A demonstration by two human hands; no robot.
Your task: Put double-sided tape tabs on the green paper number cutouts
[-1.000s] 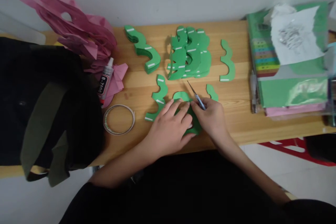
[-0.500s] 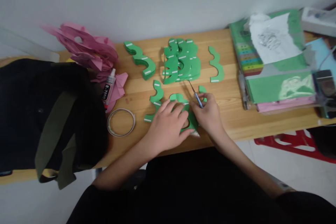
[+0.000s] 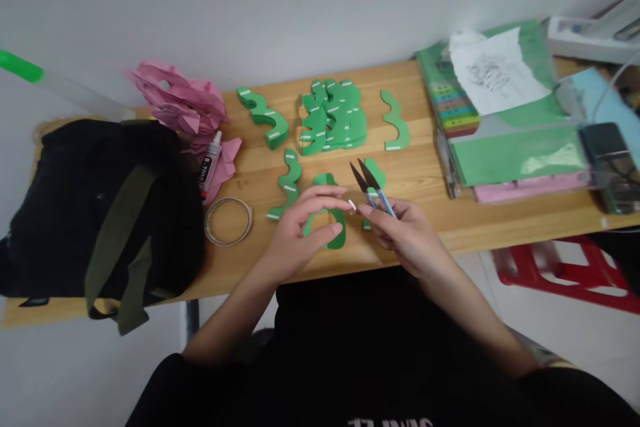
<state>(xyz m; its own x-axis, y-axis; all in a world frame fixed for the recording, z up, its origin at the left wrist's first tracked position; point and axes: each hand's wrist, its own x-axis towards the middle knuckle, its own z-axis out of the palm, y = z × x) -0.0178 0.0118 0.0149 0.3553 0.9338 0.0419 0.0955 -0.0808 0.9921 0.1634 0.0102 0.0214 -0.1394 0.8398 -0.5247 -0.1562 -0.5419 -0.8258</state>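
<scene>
In the head view, my right hand [image 3: 403, 230] is closed around thread snips [image 3: 383, 197] with blue handles; their dark blades point up and stand apart. A tiny white strip [image 3: 352, 205] sits at my left index fingertip, close to the right fingertips; which hand carries it I cannot tell. My left hand [image 3: 300, 230] hovers with thumb and fingers apart. Beneath it lies a curved green paper piece [image 3: 337, 233], partly hidden. Left of that is a wavy green cutout [image 3: 290, 180] with white strips. Another green cutout [image 3: 375, 173] lies behind the snips, partly covered.
Stacked green cutouts [image 3: 335, 117] and more wavy pieces [image 3: 270, 123] lie at the back, with a single cutout [image 3: 397, 123] to the right. At left are a tape roll [image 3: 207, 232], glue tube [image 3: 210, 163], pink paper [image 3: 187, 97] and black bag [image 3: 65, 193]. Paper packs [image 3: 515, 160] lie right.
My left hand has lifted off the green paper, its index fingertip now at a small white strip. My right hand has raised the snips, and their blades now show apart.
</scene>
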